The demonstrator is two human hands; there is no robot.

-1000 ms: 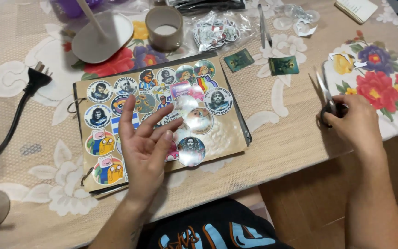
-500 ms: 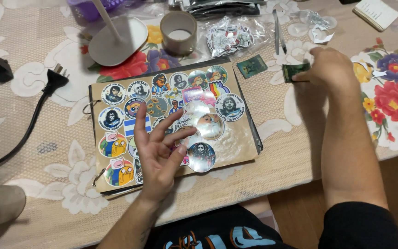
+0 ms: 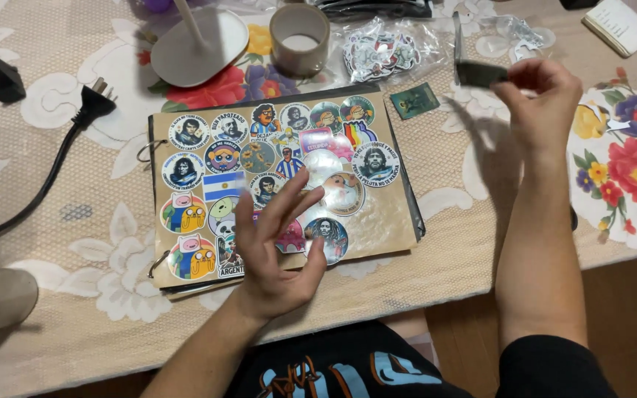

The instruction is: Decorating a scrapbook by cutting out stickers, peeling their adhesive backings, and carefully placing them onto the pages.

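1. While the person sits at a table (image 3: 481,243) covered with a flowered lace cloth, the right hand (image 3: 543,99) is raised above the tabletop, pinching a small dark green sticker (image 3: 481,74) between thumb and fingertips at one end.
2. That small dark green sticker is held edge-on and a little blurred, so its printed face cannot be made out. It looks thin, light and flexible, likely to bend or curl if squeezed; a light pinch by an edge or corner, as now, seems the safest hold.
3. A second green sticker (image 3: 415,100), square and flat, lies on the cloth just beyond the upper right corner of the album.
4. The left hand (image 3: 274,250) hovers with fingers spread and slightly curled over the lower middle of a ring-bound album page (image 3: 388,221). It grips nothing; whether the fingertips touch the page cannot be told.
5. The album page is brown card under a glossy clear sheet, crowded with round and shaped stickers. The shiny surface looks slippery, and the page is probably stiff enough to lift by its edge.
6. Beyond the album stand a roll of brown tape (image 3: 300,37), a clear bag of loose stickers (image 3: 381,51), and the round base of a lamp (image 3: 200,44).
7. A black plug and cable (image 3: 86,110) trail off to the left.
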